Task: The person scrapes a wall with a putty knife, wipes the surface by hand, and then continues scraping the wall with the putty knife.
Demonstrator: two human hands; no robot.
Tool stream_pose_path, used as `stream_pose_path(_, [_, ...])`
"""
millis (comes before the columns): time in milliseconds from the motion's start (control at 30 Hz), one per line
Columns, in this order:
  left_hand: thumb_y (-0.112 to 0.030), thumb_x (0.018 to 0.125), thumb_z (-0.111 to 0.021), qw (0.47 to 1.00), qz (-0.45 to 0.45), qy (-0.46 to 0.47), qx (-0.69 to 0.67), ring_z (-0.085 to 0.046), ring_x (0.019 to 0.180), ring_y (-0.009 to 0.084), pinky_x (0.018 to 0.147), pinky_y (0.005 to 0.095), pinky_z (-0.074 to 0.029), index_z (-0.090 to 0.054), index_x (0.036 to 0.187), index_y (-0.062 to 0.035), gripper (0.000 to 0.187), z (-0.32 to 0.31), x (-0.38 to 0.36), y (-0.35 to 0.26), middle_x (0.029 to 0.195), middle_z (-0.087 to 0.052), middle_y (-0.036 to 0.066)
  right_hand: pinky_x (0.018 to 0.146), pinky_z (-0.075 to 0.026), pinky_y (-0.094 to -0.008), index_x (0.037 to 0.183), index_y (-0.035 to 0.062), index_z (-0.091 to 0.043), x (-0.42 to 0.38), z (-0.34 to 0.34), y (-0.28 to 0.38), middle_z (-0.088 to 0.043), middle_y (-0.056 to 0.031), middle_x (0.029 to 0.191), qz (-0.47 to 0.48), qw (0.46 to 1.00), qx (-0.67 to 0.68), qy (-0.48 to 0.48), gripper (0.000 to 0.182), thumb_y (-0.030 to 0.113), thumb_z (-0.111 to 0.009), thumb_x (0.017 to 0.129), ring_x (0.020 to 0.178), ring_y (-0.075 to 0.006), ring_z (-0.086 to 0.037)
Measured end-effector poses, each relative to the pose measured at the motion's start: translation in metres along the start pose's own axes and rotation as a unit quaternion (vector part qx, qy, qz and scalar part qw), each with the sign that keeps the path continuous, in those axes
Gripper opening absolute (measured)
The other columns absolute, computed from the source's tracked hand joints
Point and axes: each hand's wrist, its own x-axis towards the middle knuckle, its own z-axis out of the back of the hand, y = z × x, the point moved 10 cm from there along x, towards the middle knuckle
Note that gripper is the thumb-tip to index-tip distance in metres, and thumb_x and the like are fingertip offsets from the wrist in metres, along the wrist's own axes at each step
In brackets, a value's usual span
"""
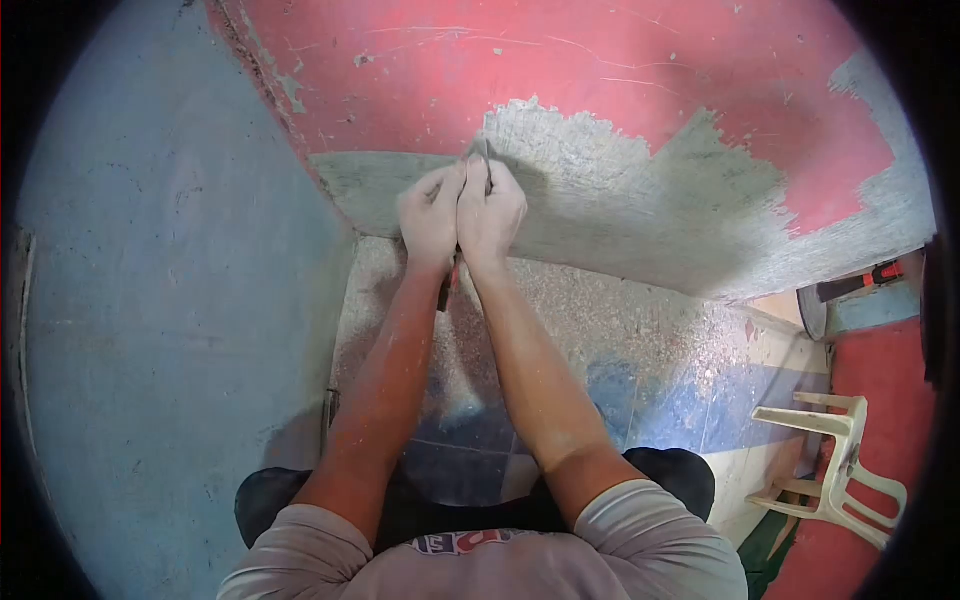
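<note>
My left hand (428, 218) and my right hand (490, 217), both pale with dust, are pressed side by side against the lower part of the wall. Both are closed around a paint scraper. Its grey blade (482, 149) pokes out past my fingertips at the wall, and its dark and red handle (446, 290) shows below, between my wrists. Red paint (420, 80) covers the upper wall, while a band of bare grey plaster (600, 190) with a ragged upper edge lies right of my hands. My fingers hide most of the tool.
A blue-grey wall (180, 260) stands close on the left. Paint chips and dust litter the tiled floor (660, 400). At the right are a pale plastic chair (840, 465) and a tool with a red and black handle (860, 283).
</note>
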Motion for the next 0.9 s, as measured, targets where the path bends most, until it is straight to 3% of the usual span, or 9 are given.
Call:
stream_pose_path(167, [-0.013, 0.097, -0.07, 0.995, -0.006, -0.018, 0.094, -0.064, 0.083, 0.0087, 0.078, 0.0282, -0.054, -0.076, 0.103, 0.0072, 0.021, 0.02, -0.023, 0.048, 0.092, -0.076, 0.005, 0.076, -0.051, -0.0477, 0.093, -0.0008, -0.071, -0.032, -0.002, -0.072, -0.069, -0.026, 0.087, -0.064, 0.997, -0.032, 0.016, 0.031, 0.028, -0.061, 0.099, 0.083, -0.0453, -0.066])
stream_pose_path(300, [-0.013, 0.097, -0.07, 0.997, -0.058, -0.011, 0.038, -0.064, 0.084, 0.0097, 0.079, 0.028, -0.054, -0.076, 0.104, 0.0074, 0.022, 0.001, 0.0, -0.028, 0.091, -0.076, 0.005, 0.072, -0.05, -0.0482, 0.09, -0.0015, -0.07, 0.002, 0.001, 0.009, -0.067, -0.0256, 0.082, 0.029, 0.999, -0.016, -0.012, 0.03, 0.026, -0.06, 0.099, 0.079, -0.0438, -0.066])
stream_pose_path(400, [-0.015, 0.098, -0.069, 0.999, 0.011, 0.001, -0.038, -0.064, 0.085, 0.0096, 0.079, 0.0276, -0.053, -0.076, 0.104, 0.0073, 0.024, -0.002, 0.005, -0.017, 0.091, -0.076, 0.004, 0.07, -0.049, -0.0484, 0.089, -0.0019, -0.069, 0.002, 0.003, 0.019, -0.065, -0.0262, 0.079, 0.007, 1.0, 0.006, -0.015, 0.031, 0.026, -0.059, 0.1, 0.076, -0.0441, -0.065])
stream_pose_path(567, [-0.015, 0.099, -0.069, 0.999, -0.016, -0.005, 0.051, -0.063, 0.086, 0.008, 0.079, 0.0264, -0.053, -0.076, 0.105, 0.0072, 0.024, 0.014, -0.016, 0.023, 0.091, -0.075, 0.004, 0.072, -0.049, -0.0436, 0.091, -0.0045, -0.069, -0.026, 0.001, -0.046, -0.066, -0.0237, 0.079, -0.047, 0.999, 0.006, -0.005, 0.032, 0.025, -0.061, 0.098, 0.07, -0.0347, -0.06])
stream_pose_path(633, [-0.014, 0.099, -0.069, 0.995, -0.027, -0.012, 0.098, -0.063, 0.085, 0.0072, 0.077, 0.0256, -0.052, -0.076, 0.104, 0.0075, 0.024, 0.009, -0.01, 0.0, 0.09, -0.075, 0.004, 0.07, -0.049, -0.0431, 0.089, -0.0048, -0.068, -0.006, 0.0, -0.014, -0.064, -0.0224, 0.076, 0.029, 0.999, -0.017, -0.009, 0.032, 0.025, -0.061, 0.099, 0.068, -0.0315, -0.059])
stream_pose_path(700, [-0.014, 0.099, -0.069, 0.999, -0.027, -0.009, 0.029, -0.063, 0.085, 0.0076, 0.077, 0.0257, -0.052, -0.076, 0.105, 0.0074, 0.024, -0.004, 0.004, -0.045, 0.09, -0.075, 0.004, 0.066, -0.046, -0.043, 0.084, -0.0053, -0.063, 0.01, 0.001, 0.027, -0.06, -0.0207, 0.071, 0.067, 0.997, -0.009, -0.024, 0.035, 0.025, -0.06, 0.1, 0.063, -0.0252, -0.057])
stream_pose_path(800, [-0.014, 0.099, -0.069, 1.0, -0.014, -0.007, -0.02, -0.063, 0.083, 0.0081, 0.076, 0.0258, -0.052, -0.076, 0.105, 0.0075, 0.024, -0.006, 0.008, -0.046, 0.09, -0.075, 0.004, 0.068, -0.047, -0.0509, 0.084, -0.0023, -0.065, 0.014, 0.0, 0.039, -0.064, -0.0262, 0.078, 0.009, 1.0, 0.023, -0.006, 0.033, 0.027, -0.06, 0.099, 0.073, -0.0462, -0.062])
stream_pose_path(833, [-0.014, 0.098, -0.069, 1.0, -0.012, -0.005, -0.029, -0.063, 0.083, 0.0082, 0.075, 0.0259, -0.052, -0.076, 0.106, 0.0076, 0.024, -0.005, 0.011, -0.044, 0.09, -0.075, 0.004, 0.069, -0.047, -0.051, 0.084, -0.0022, -0.065, 0.012, -0.001, 0.033, -0.064, -0.0261, 0.077, 0.008, 1.0, 0.0, -0.006, 0.033, 0.027, -0.06, 0.099, 0.073, -0.046, -0.062])
stream_pose_path(900, [-0.015, 0.098, -0.069, 0.998, -0.013, -0.005, 0.068, -0.063, 0.082, 0.0084, 0.076, 0.0262, -0.052, -0.075, 0.106, 0.0076, 0.024, 0.007, 0.006, -0.018, 0.089, -0.075, 0.004, 0.067, -0.047, -0.0444, 0.087, -0.0045, -0.066, -0.002, -0.005, 0.003, -0.061, -0.02, 0.07, 0.023, 0.999, -0.003, -0.024, 0.034, 0.026, -0.06, 0.1, 0.067, -0.0303, -0.059])
